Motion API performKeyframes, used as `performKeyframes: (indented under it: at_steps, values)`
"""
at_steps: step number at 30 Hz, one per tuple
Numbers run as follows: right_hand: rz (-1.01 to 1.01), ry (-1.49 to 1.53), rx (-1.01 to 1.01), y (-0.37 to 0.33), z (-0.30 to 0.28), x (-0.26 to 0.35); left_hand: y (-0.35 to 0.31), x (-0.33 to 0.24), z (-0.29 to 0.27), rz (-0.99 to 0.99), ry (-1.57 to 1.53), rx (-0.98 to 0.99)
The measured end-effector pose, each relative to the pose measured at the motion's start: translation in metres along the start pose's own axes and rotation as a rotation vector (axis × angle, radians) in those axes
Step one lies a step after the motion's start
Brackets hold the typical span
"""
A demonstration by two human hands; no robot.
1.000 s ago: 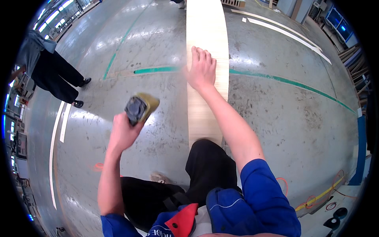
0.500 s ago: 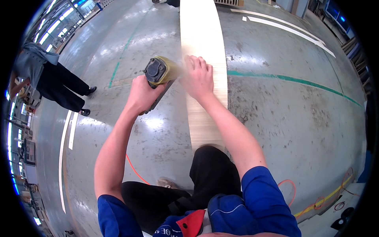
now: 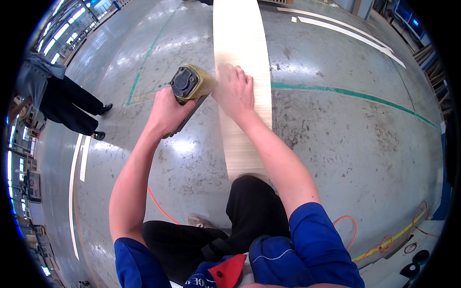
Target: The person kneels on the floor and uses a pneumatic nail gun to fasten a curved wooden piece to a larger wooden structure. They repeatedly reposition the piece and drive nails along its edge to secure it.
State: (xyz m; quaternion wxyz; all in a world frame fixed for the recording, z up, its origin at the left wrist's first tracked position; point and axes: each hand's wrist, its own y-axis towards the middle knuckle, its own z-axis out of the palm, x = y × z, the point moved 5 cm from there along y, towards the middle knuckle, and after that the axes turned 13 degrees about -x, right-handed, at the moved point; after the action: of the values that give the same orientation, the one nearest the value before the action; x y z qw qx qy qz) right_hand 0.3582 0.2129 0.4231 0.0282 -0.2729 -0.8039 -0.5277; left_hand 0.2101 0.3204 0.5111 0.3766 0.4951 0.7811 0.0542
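In my left hand [image 3: 168, 111] is a yellow and black nail gun [image 3: 188, 84], apparently air-powered, with my fingers wrapped round its handle. Its nose side, beside the board's left edge, is blurred. A long pale wooden board [image 3: 242, 38] runs away from me, its near end at my knee. My right hand [image 3: 236, 91] lies on the board just right of the nail gun, back upward, holding nothing I can see. Its fingers point away from me along the board; the thumb side is smeared by a blur.
An orange hose [image 3: 161, 206] lies on the grey floor at my left, with more orange hose [image 3: 346, 219] at right. A person [image 3: 67, 96] in dark trousers stands at far left. White strips [image 3: 336, 31] lie at far right. A pale machine [image 3: 408, 259] is at lower right.
The whole view has shifted slightly, so the board and both hands appear a little further left. My left hand keeps its grip on the nail gun, and my right hand stays on the board.
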Motion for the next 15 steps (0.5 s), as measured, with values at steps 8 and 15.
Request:
performKeyframes:
  at_steps: [8, 15]
  values:
    - [-0.010, -0.012, 0.026, 0.001, 0.002, -0.001, -0.001, -0.018, 0.003, -0.110, 0.025, 0.039]
    - [-0.013, -0.037, 0.028, 0.001, 0.000, 0.000, -0.007, -0.026, 0.005, -0.143, 0.085, 0.044]
